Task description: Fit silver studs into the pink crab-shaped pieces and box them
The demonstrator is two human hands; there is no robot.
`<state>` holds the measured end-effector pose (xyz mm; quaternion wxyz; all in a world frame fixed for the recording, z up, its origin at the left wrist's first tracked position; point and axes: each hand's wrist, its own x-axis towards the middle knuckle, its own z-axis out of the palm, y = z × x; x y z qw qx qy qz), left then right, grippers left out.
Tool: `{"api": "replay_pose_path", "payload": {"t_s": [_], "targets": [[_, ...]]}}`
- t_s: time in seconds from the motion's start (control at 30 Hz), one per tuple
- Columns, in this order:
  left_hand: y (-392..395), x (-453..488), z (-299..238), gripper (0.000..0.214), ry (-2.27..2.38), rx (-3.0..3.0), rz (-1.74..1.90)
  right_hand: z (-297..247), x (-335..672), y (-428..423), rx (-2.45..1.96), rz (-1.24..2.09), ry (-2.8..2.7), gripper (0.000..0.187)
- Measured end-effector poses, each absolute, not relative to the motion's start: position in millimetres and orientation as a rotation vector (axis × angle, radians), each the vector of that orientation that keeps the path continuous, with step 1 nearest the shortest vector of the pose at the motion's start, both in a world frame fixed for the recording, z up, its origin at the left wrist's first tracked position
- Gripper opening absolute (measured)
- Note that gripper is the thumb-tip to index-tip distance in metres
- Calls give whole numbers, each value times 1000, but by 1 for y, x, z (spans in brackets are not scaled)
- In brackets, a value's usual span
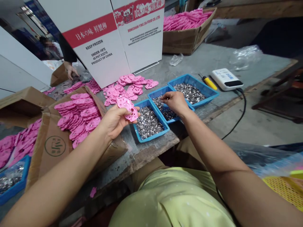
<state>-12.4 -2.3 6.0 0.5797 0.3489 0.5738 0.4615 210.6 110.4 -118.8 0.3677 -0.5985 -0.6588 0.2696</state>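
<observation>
My left hand [115, 121] is closed on a flat pink plastic piece [127, 107] and holds it above the nearest blue tray [151, 137] of small silver metal parts. My right hand [174, 101] reaches into the middle blue tray [153, 93], its fingertips pinched together down among the silver bits; what they pinch is too small to make out. A third blue tray [208, 91] of the same parts stands to the right. Loose pink pieces [132, 86] lie on the grey table behind the trays.
An open cardboard box [53, 142] with stacked pink pieces sits at my left. Tall white cartons [118, 41] stand behind. A box of pink pieces [187, 39] is far right. A white device [226, 79] with cable and a yellow screwdriver [209, 83] lie nearby. Another person's hand [71, 72] works far left.
</observation>
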Motion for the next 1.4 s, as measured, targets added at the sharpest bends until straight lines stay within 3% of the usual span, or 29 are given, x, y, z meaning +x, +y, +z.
{"api": "replay_pose_path", "payload": {"t_s": [0.13,0.3,0.5,0.73,1.17,1.4], "targets": [[-4,-12,6,20,1340,850,1063,-112,208,102,-1328,893,-1418,7],[-4,-14,3,23,1311,870,1039,-93,188,68,-931,1157,-1265,18],[-6,-17,-2,31,1200,917,1023,-75,156,37,-672,1124,-1370,14],[-5,-19,-7,36,1160,927,1109,-69,145,32,-683,911,-1593,13],[-5,-16,-3,39,1170,998,1159,-78,135,21,-614,1077,-1318,5],[-4,-15,-5,38,1195,1004,1210,-83,130,19,-682,1267,-1135,30]]}}
